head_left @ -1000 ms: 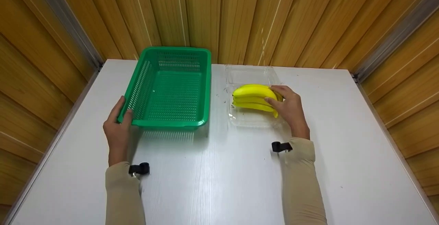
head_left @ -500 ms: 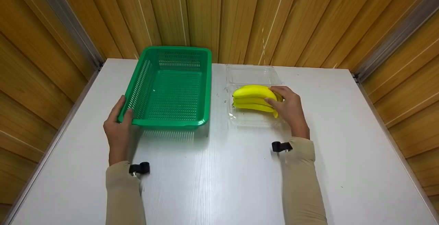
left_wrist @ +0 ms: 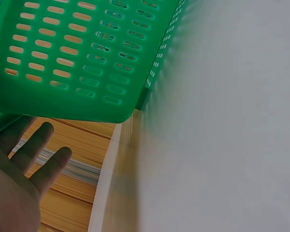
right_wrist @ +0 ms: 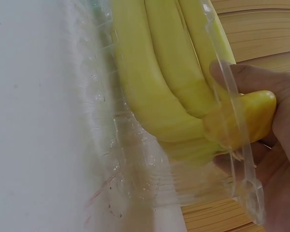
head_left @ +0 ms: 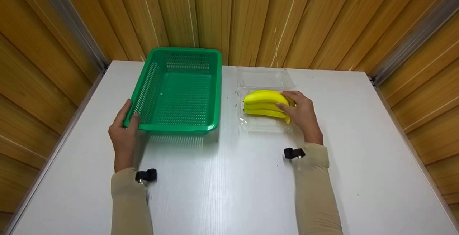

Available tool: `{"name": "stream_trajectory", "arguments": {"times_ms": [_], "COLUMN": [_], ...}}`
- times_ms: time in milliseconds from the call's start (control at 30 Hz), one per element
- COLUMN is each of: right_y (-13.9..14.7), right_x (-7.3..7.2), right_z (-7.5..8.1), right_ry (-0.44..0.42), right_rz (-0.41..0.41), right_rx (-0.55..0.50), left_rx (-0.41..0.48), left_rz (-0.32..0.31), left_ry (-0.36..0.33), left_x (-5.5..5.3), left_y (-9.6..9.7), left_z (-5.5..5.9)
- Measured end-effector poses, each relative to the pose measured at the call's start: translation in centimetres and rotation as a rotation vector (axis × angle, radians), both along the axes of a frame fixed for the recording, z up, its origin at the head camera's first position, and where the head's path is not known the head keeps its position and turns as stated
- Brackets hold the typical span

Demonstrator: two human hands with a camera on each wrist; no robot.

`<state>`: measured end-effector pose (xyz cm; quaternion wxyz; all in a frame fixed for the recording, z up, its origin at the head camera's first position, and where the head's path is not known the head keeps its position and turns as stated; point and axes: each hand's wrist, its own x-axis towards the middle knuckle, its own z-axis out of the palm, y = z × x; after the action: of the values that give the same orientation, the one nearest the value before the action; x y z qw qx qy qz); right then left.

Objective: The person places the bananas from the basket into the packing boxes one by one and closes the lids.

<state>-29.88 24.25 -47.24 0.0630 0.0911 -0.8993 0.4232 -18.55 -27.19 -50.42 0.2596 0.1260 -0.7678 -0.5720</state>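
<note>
At the near left corner of a green plastic basket (head_left: 179, 128), my left hand (head_left: 123, 134) grips the rim, thumb on top. The left wrist view shows several of its fingers (left_wrist: 35, 145) spread below the basket's rim. My right hand (head_left: 303, 115) holds a bunch of yellow bananas (head_left: 263, 103) by its right end, thumb on the near side. The bunch lies in the bottom half of a clear plastic container (head_left: 267, 124), its lid (head_left: 264, 77) laid back behind. In the right wrist view the container's see-through wall stands before the bananas (right_wrist: 157, 87).
The white table (head_left: 222, 192) carries both containers near its back edge. A wood-panelled wall (head_left: 247, 20) rises directly behind, with more panels at both sides. Black wrist cameras stick out inward from both tan sleeves (head_left: 131, 199).
The bananas and right hand have shifted very slightly toward the near side of the clear container. The left hand and the basket stay where they were.
</note>
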Motion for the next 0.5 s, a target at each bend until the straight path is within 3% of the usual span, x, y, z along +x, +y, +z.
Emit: {"name": "stream_trajectory", "arguments": {"times_ms": [500], "right_y": [-0.04], "right_x": [-0.14], "right_z": [-0.13], "right_ry": [-0.027], "right_rz": [-0.005], "right_rx": [0.006], "left_rx": [0.004], "left_rz": [0.003], "left_ry": [-0.009], "left_x": [0.02], "left_y": [0.14], "left_z": [0.37]}}
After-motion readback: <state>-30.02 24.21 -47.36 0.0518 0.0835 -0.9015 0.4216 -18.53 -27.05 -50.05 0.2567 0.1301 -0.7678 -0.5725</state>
